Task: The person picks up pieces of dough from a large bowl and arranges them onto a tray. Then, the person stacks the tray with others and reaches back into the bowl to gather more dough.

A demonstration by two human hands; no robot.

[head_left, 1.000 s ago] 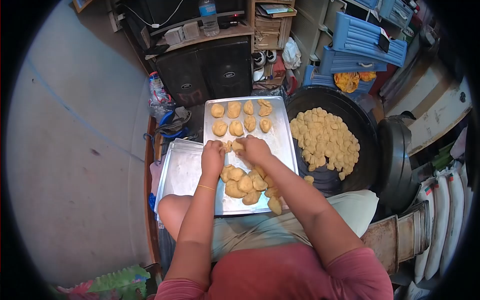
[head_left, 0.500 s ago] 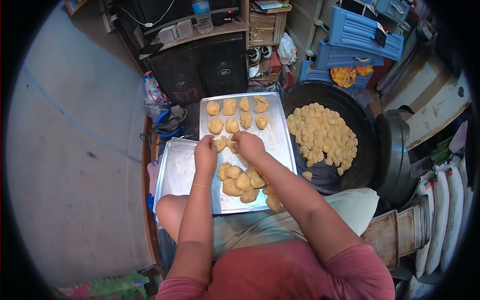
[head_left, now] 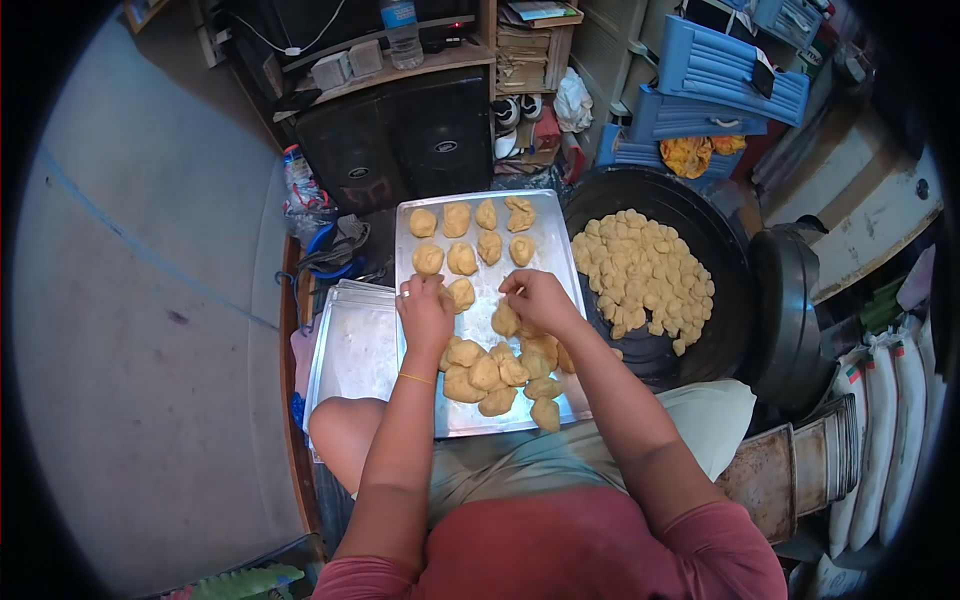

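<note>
Poised with right hand point(head_left: 507, 288) narrow at a dough ball point(head_left: 506, 319) on the metal tray point(head_left: 558, 262), near the dough pile point(head_left: 485, 373), unclear whether gripping; with left hand point(head_left: 424, 303) curled beside another ball point(head_left: 462, 295), too hidden to tell any grip

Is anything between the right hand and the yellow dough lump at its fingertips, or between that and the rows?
Nothing visible: the right hand is at the rounded yellow dough lump, and bare silver metal tray separates that from the nearest rowed dough piece, beside the left hand.
</note>
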